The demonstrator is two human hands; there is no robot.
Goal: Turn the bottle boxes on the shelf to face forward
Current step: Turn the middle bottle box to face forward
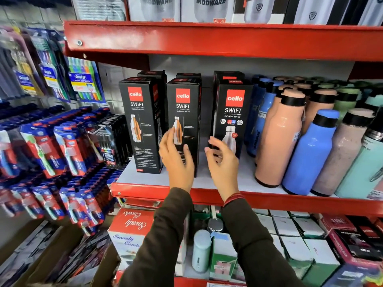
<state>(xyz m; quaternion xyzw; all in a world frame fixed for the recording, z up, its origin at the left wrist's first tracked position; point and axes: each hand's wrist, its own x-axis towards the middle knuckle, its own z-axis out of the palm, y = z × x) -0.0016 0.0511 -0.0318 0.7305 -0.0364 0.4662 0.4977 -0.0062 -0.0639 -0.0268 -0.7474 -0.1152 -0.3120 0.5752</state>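
Three black Cello Swift bottle boxes stand upright on the red shelf (145, 190). The left box (143, 125) and middle box (186, 112) show a side panel with a cutaway bottle picture. The right box (233, 112) shows its front panel with badges. More black boxes stand behind them. My left hand (176, 158) hovers with fingers spread in front of the middle box's lower half. My right hand (223, 160) is open, fingers near the lower left edge of the right box. Whether either hand touches a box I cannot tell.
Loose bottles in peach (277, 141), blue (308, 154) and pale green crowd the shelf right of the boxes. Toothbrush packs (68, 148) hang on the left. Modware boxes (209, 9) sit on the shelf above, and assorted cartons fill the shelf below.
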